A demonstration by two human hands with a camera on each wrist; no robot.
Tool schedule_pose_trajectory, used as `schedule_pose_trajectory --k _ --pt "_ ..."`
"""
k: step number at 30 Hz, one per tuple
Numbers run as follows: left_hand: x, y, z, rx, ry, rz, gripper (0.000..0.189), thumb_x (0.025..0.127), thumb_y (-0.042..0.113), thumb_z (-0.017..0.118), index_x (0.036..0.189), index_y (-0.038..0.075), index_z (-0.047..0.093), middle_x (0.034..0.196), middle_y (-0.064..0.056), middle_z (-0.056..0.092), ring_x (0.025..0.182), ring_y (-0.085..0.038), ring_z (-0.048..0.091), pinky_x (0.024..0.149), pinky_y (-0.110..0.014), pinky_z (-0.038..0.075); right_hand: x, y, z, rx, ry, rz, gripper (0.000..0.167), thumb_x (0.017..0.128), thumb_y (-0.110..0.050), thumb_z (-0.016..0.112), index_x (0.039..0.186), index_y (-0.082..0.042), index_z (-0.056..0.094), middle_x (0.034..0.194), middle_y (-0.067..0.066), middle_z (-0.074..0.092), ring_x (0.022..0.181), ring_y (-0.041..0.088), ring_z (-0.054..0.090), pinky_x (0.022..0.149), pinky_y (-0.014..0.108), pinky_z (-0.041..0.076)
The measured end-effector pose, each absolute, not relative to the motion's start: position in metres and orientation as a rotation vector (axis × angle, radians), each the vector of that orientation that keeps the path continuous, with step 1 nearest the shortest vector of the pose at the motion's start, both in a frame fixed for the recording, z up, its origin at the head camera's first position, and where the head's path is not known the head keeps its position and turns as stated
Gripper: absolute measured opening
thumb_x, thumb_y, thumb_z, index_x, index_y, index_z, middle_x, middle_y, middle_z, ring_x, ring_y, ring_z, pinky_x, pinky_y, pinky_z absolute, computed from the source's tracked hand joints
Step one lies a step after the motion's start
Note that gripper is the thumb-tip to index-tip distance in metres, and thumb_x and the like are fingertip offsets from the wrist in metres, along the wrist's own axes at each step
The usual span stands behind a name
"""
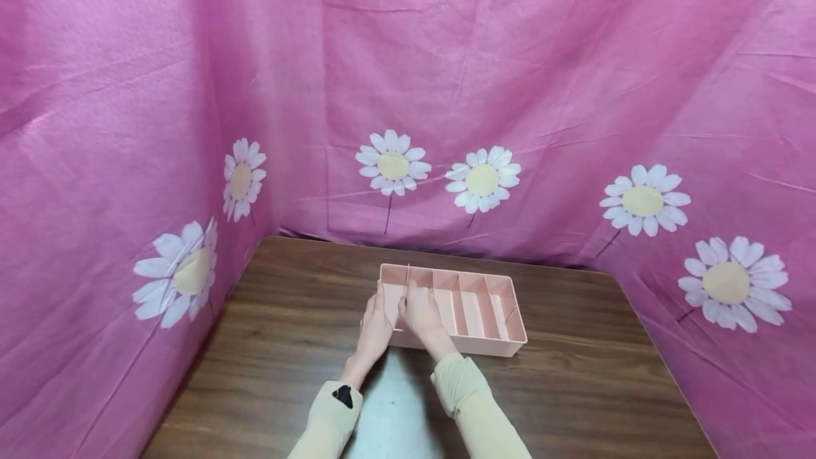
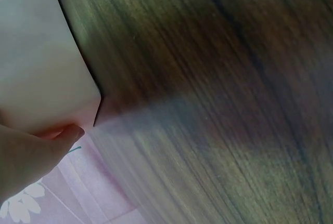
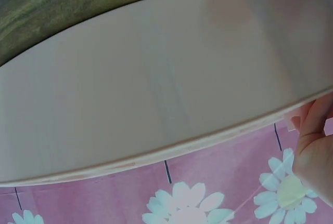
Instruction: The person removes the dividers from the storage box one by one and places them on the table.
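A pink plastic organizer box point(image 1: 459, 346) with upright dividers stands on the table. At its left end my left hand point(image 1: 374, 328) holds the near left corner, and the left wrist view shows the thumb point(image 2: 67, 135) against the rim. My right hand point(image 1: 422, 309) reaches over the near wall and pinches a divider point(image 1: 409, 273) near the left end. That divider's top pokes slightly above the far rim; the hand hides its lower part. In the right wrist view, the right hand point(image 3: 317, 151) shows at the right edge, above the box's long wall point(image 3: 156, 89).
Other dividers point(image 1: 459, 303) split the right part of the box into compartments. Beneath lies a brown wood-grain table point(image 1: 287, 303). A pink curtain point(image 1: 446, 55) with white daisies encloses the table's back and sides.
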State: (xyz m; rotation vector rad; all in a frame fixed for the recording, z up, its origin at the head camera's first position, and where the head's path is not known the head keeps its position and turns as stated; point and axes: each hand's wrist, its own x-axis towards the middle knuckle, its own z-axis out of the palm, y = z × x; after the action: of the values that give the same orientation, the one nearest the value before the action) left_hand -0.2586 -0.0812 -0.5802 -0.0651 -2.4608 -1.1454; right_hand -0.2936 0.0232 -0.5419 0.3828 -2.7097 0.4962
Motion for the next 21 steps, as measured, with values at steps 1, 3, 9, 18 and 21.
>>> schedule_pose_trajectory --k 1,3,9,18,21 --pt "-0.259 -0.082 -0.580 -0.064 -2.465 -1.144 0.064 0.085 -0.012 0.055 0.146 -0.010 0.037 0.125 -0.032 0.058 0.099 -0.048 0.064 0.080 -0.058 0.054 -0.294 0.023 -0.540 0.382 -2.707 0.508 0.021 0.083 -0.008 0.070 0.096 0.004 0.059 0.069 0.023 0.066 0.070 0.040 0.069 0.059 0.046 0.058" --pt "-0.259 -0.082 -0.581 -0.063 -2.471 -1.147 0.065 0.084 -0.013 0.054 0.147 -0.010 0.037 0.126 -0.032 0.058 0.099 -0.048 0.064 0.080 -0.058 0.054 -0.294 0.024 -0.537 0.383 -2.701 0.520 0.019 0.083 -0.008 0.069 0.095 0.003 0.059 0.069 0.023 0.066 0.068 0.040 0.069 0.058 0.045 0.058" --pt "-0.258 -0.082 -0.580 -0.070 -2.471 -1.150 0.066 0.082 -0.014 0.052 0.146 -0.010 0.037 0.126 -0.033 0.057 0.100 -0.049 0.064 0.082 -0.058 0.054 -0.293 0.025 -0.528 0.403 -2.662 0.549 0.015 0.083 -0.005 0.069 0.090 0.001 0.057 0.065 0.022 0.066 0.063 0.038 0.069 0.053 0.044 0.056" --pt "-0.258 -0.083 -0.578 -0.090 -2.498 -1.148 0.068 0.081 -0.014 0.053 0.147 -0.010 0.036 0.128 -0.034 0.056 0.098 -0.050 0.064 0.081 -0.058 0.054 -0.294 0.030 -0.513 0.421 -2.629 0.549 0.014 0.084 -0.005 0.066 0.093 0.002 0.058 0.063 0.020 0.065 0.061 0.038 0.068 0.050 0.044 0.054" --pt "-0.258 -0.085 -0.576 -0.096 -2.533 -1.142 0.068 0.083 -0.013 0.051 0.149 -0.010 0.033 0.130 -0.034 0.055 0.099 -0.050 0.064 0.083 -0.058 0.054 -0.293 0.031 -0.507 0.414 -2.654 0.564 0.017 0.086 -0.007 0.064 0.099 0.004 0.060 0.065 0.020 0.066 0.062 0.038 0.069 0.050 0.043 0.055"
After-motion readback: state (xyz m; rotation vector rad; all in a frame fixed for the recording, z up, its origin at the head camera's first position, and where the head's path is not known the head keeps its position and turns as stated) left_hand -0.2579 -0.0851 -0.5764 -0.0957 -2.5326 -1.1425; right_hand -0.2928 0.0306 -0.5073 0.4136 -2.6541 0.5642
